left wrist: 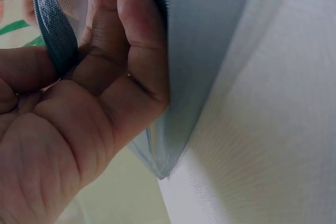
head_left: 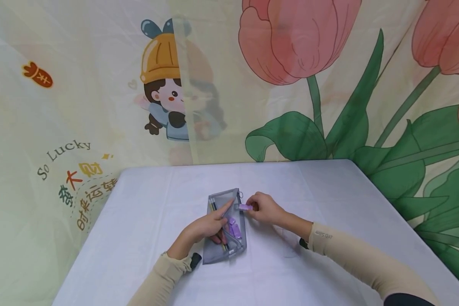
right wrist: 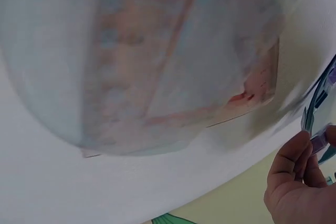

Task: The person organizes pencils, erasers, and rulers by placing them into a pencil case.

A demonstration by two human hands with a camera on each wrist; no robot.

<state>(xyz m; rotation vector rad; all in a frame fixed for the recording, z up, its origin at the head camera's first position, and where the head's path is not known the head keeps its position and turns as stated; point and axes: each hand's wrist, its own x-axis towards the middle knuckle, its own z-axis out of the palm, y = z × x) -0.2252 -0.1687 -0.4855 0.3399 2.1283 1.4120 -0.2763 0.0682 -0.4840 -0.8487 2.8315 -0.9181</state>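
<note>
A grey mesh pencil pouch [head_left: 223, 256] lies on the table with its zipped edge spread apart. Through the mesh I see pencils [head_left: 213, 204] and small purple pieces [head_left: 235, 228]. My left hand [head_left: 204, 227] holds the pouch at its opening; in the left wrist view the zip edge [left wrist: 52, 24] passes between the thumb and the other fingers. At the pouch's right edge my right hand [head_left: 265, 208] pinches a small purple block [head_left: 246, 207]. The same block [right wrist: 318, 142] shows between thumb and fingers in the right wrist view; its exact kind is unclear.
A clear, flat sheet-like item [head_left: 289, 243] lies under my right forearm; close up in the right wrist view, a pinkish see-through piece [right wrist: 157, 77] with a triangular outline looks blurred. A white cloth covers the table [head_left: 157, 204]. A printed curtain [head_left: 222, 85] hangs behind its far edge.
</note>
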